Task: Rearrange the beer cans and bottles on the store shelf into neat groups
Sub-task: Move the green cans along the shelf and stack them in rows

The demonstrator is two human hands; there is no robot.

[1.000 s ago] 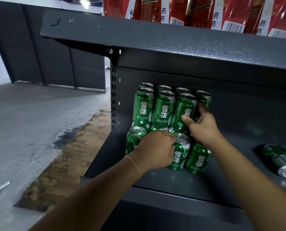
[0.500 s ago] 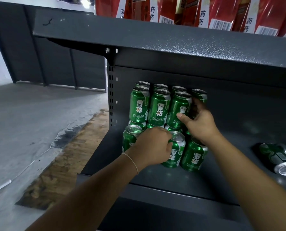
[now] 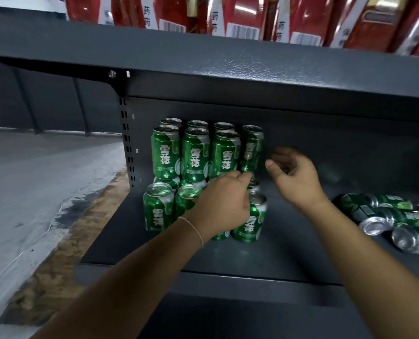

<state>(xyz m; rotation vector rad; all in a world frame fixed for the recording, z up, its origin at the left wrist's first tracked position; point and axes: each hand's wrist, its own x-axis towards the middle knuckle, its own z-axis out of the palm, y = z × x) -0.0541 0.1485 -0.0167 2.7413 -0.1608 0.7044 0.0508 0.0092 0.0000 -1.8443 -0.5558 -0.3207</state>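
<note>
Green beer cans are stacked two tiers high at the left end of the dark grey shelf (image 3: 289, 255). The upper tier (image 3: 195, 155) holds several upright cans, the rightmost (image 3: 252, 148) at the stack's edge. My left hand (image 3: 223, 206) is curled over a front-row can (image 3: 218, 237), hiding most of it; upright cans stand to its left (image 3: 158, 209) and right (image 3: 251, 223). My right hand (image 3: 294, 177) hovers just right of the stack, fingers apart, holding nothing.
Three green cans (image 3: 386, 216) lie on their sides at the shelf's right. The upper shelf board (image 3: 228, 57) overhangs close above the stack and carries red boxes (image 3: 252, 15). The perforated upright (image 3: 126, 148) bounds the left side; concrete and wood floor lies beyond.
My right hand has let go of the rightmost upper can and drawn back to the right, opening. My left hand stays on the front-row can. The view has shifted closer.
</note>
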